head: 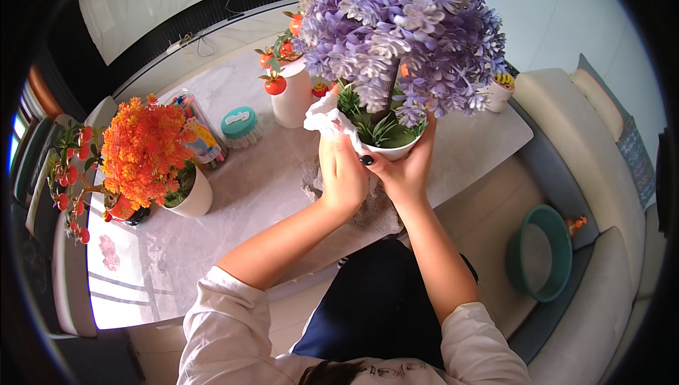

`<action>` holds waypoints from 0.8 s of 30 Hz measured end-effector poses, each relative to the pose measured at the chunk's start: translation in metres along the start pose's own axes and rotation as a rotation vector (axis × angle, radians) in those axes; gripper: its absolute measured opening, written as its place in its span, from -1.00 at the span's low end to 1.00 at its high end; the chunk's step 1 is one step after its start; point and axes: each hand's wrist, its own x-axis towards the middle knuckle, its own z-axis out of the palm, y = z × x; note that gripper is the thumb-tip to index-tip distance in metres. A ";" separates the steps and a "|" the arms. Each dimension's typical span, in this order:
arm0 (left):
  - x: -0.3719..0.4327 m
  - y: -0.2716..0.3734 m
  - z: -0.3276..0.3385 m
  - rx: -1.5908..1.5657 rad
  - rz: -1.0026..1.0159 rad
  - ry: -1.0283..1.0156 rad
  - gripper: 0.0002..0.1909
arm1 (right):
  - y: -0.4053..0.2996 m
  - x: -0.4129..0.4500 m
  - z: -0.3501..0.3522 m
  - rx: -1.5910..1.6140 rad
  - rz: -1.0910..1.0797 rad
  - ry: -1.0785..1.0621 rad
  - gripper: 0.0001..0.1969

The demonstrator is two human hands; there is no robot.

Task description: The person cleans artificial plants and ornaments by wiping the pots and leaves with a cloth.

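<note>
An artificial plant with purple and white blossoms [403, 35] stands in a white pot [393, 152], held up between both hands over the table. My right hand [406, 170] grips the pot's right and near side, its dark-nailed thumb at the front. Against the left side of the pot, my left hand [342, 173] holds a crumpled white wipe or tissue [331, 117]. Beneath the hands a grey-brown towel [374, 212] lies on the stone-look table [265, 183]. The far fingers of both hands are hidden by the pot and plant.
An orange artificial plant [143, 146], a red-fruit plant [71, 175], a pen container [199, 130] and a teal-lidded jar [238, 124] stand left. A white vase [292, 93] is behind, a small pot [498, 96] at back right. A green basin [541, 252] sits beside the sofa [589, 173].
</note>
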 end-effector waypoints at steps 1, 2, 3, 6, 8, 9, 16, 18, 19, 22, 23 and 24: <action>0.002 0.016 0.013 -0.054 0.040 -0.024 -0.63 | 0.001 0.000 -0.001 0.019 0.011 -0.008 -0.05; 0.004 0.019 0.016 -0.080 0.059 -0.035 -0.64 | -0.002 0.001 -0.002 0.006 0.034 -0.026 -0.07; 0.005 0.024 0.019 -0.105 0.082 -0.048 -0.64 | -0.001 0.000 -0.003 0.067 0.081 -0.026 -0.09; 0.012 0.026 0.018 -0.052 0.140 -0.119 -0.61 | -0.001 -0.002 -0.001 0.220 0.104 0.062 -0.10; 0.016 0.032 0.015 -0.102 0.078 -0.213 -0.60 | -0.005 0.000 -0.011 0.189 0.151 0.002 -0.08; 0.018 0.034 0.010 -0.151 0.017 -0.304 -0.59 | -0.007 0.001 -0.013 0.158 0.197 -0.061 -0.06; 0.038 0.028 0.005 -0.557 -0.689 -0.214 -0.59 | -0.017 0.003 -0.014 0.323 0.277 -0.110 -0.01; 0.039 0.037 0.006 -0.552 -0.760 -0.190 -0.59 | -0.015 0.005 -0.018 0.347 0.287 -0.175 -0.03; 0.040 0.042 0.007 -0.533 -0.833 -0.221 -0.61 | -0.016 0.007 -0.021 0.346 0.287 -0.176 -0.03; 0.035 0.045 0.007 -0.557 -0.876 -0.200 -0.62 | -0.015 0.012 -0.025 0.329 0.226 -0.272 -0.14; 0.034 0.042 0.007 -0.545 -0.817 -0.179 -0.61 | -0.009 0.018 -0.027 0.327 0.223 -0.274 -0.14; 0.035 0.043 0.007 -0.513 -0.812 -0.135 -0.61 | -0.004 0.026 -0.031 -0.030 -0.033 -0.280 -0.22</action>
